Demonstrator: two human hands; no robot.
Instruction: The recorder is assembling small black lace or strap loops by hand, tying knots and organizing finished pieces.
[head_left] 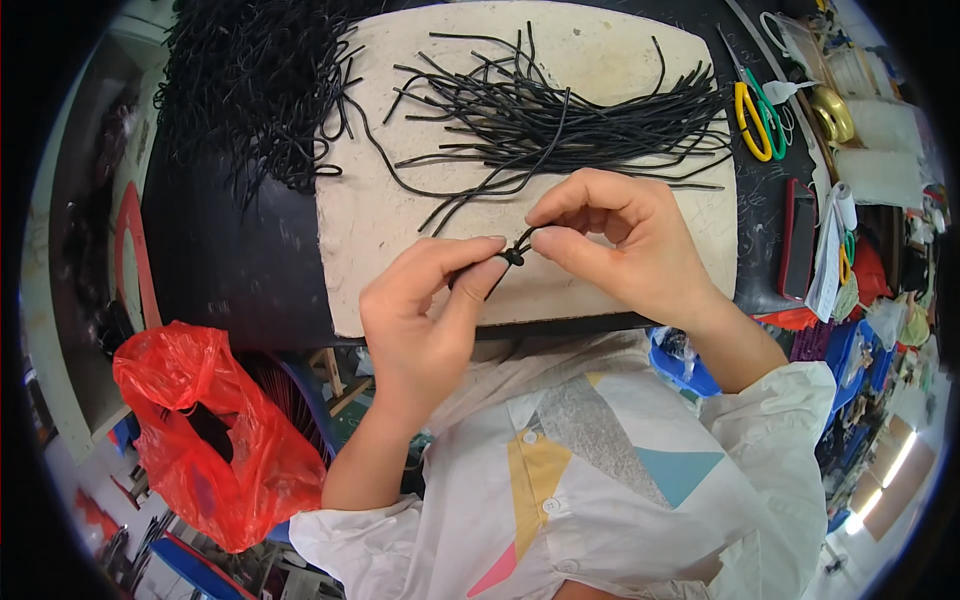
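- Head view: a short length of black cord (512, 252) is pinched between both hands just above the near edge of a pale work mat (370, 210), a small knot or loop showing where the fingertips meet.
- The left hand (420, 310) is closed on the cord from below, thumb and forefinger nipping it; the right hand (620, 235) is closed on it from above, the other fingers curled.
- The cord looks light, thin and limp, likely rubbery with some spring; by this judgement it is best held close beside the knot, where fingertips can keep it from slipping.
- A loose bundle of cut cords (560, 125) lies on the far half of the mat, well apart from the hands.
- A dense heap of tangled black cord (250, 80) spills over the mat's far left corner.
- Yellow and green scissors (755, 120) lie off the mat's right edge.
- A red plastic bag (210, 440) hangs below the mat's near left corner.
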